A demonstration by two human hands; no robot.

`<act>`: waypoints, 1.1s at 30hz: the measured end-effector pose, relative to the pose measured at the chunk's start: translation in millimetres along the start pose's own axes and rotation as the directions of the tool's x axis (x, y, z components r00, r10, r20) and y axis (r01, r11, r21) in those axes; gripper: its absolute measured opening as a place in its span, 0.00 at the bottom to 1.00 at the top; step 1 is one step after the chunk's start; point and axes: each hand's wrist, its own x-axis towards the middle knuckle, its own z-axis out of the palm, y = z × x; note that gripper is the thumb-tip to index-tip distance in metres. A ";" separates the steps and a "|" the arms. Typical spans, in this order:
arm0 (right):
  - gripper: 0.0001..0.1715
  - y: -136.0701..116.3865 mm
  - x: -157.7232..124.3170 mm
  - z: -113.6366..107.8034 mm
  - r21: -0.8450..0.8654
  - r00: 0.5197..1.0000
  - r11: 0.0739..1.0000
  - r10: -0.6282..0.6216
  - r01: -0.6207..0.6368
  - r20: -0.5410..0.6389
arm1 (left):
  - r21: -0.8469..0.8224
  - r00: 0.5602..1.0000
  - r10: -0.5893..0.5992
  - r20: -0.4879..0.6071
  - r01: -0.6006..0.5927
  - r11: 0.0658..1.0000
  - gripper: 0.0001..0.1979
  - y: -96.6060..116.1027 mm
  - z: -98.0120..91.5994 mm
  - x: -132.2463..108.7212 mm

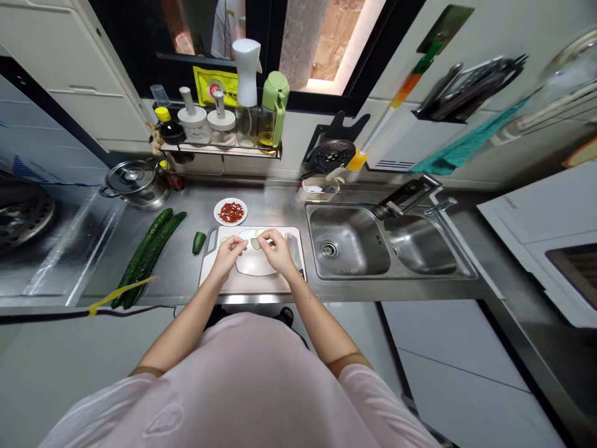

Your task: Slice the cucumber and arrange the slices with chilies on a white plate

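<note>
Over a white plate (256, 266) on the pale cutting board (224, 287), both my hands are close together. My right hand (275, 247) pinches a thin cucumber slice (255, 243) at its fingertips. My left hand (229, 254) is closed in a pinch a little to the left; whatever it holds, if anything, is too small to make out. A knife blade (293, 246) appears to lie along the right side of the board. Beside the board's left edge sits a short cut piece of cucumber (198, 242).
Behind the board is a small dish (218, 218) of chopped red pieces. Two long cucumbers (149, 255) lie at left, near a lidded pot (135, 183). A double sink (349, 239) is at right. Above the counter, a rack (219, 149) carries bottles and jars.
</note>
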 end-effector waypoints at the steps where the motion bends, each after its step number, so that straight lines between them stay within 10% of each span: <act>1: 0.11 0.8 0.2 -1.3 0.000 1.000 1.000 0.006 -0.006 0.002 | -0.009 0.998 -0.055 0.020 0.055 0.998 0.17 -0.9 0.8 -0.8; 10: 0.11 1.7 -3.2 -18.2 -0.106 0.988 0.988 -0.094 0.108 0.126 | -0.128 0.857 -0.413 0.307 0.468 0.875 0.27 -6.4 15.1 3.9; 18: 0.09 16.5 -4.4 -29.4 -0.185 0.983 0.975 -0.095 0.124 0.154 | -0.150 0.944 -0.259 0.202 0.291 0.945 0.20 -18.4 29.2 19.6; 33: 0.09 109.6 -13.5 -16.1 -0.248 0.942 0.932 0.305 -0.265 0.137 | 0.088 0.980 -0.152 0.133 0.141 0.986 0.18 -97.7 50.2 71.7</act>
